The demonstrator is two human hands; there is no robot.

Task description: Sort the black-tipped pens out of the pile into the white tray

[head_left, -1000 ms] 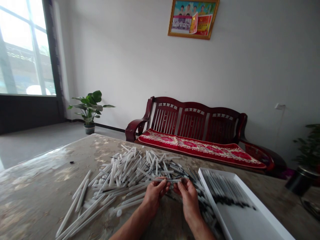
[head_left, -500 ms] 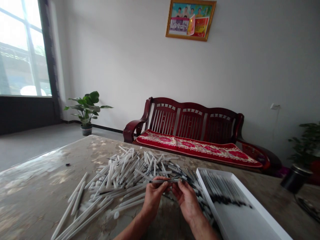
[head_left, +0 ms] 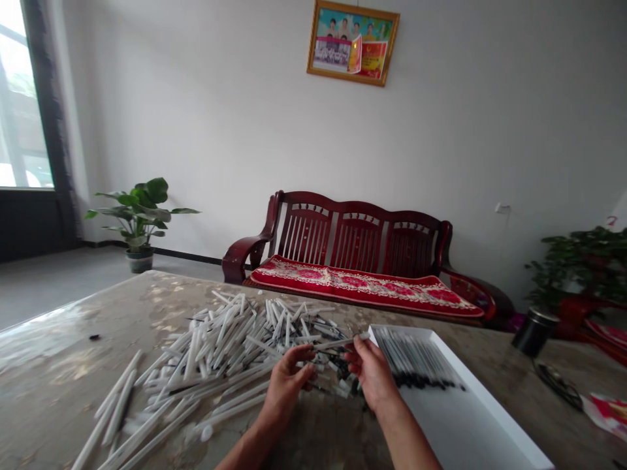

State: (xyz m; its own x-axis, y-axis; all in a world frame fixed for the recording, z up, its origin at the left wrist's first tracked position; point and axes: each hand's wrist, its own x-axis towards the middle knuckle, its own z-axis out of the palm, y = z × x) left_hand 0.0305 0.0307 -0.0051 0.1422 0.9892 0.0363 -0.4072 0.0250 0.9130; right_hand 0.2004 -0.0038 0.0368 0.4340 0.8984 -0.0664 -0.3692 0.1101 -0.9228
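Note:
My right hand (head_left: 372,372) pinches the right end of a slim translucent pen (head_left: 334,343), which lies nearly level in the air beside the tray's left wall. My left hand (head_left: 289,378) is just left of the pen, its thumb and fingers apart around nothing I can see. Behind and left of the hands spreads a pile of white pen barrels (head_left: 215,339). Small black parts (head_left: 340,367) lie under and between the hands, partly hidden. To the right, a white tray (head_left: 482,424) holds a row of pens (head_left: 416,356) with black ends towards me.
Several long white tubes (head_left: 110,411) lie at the table's left. A small black piece (head_left: 95,337) sits farther off. Right of the tray are a black canister (head_left: 535,331), a dark cable (head_left: 557,385) and a red-and-white packet (head_left: 607,414). A wooden bench (head_left: 360,241) stands behind the table.
Both hands were on the pen; my left hand has let go and its fingers have parted. My right hand has carried the pen towards the tray. The view has turned right.

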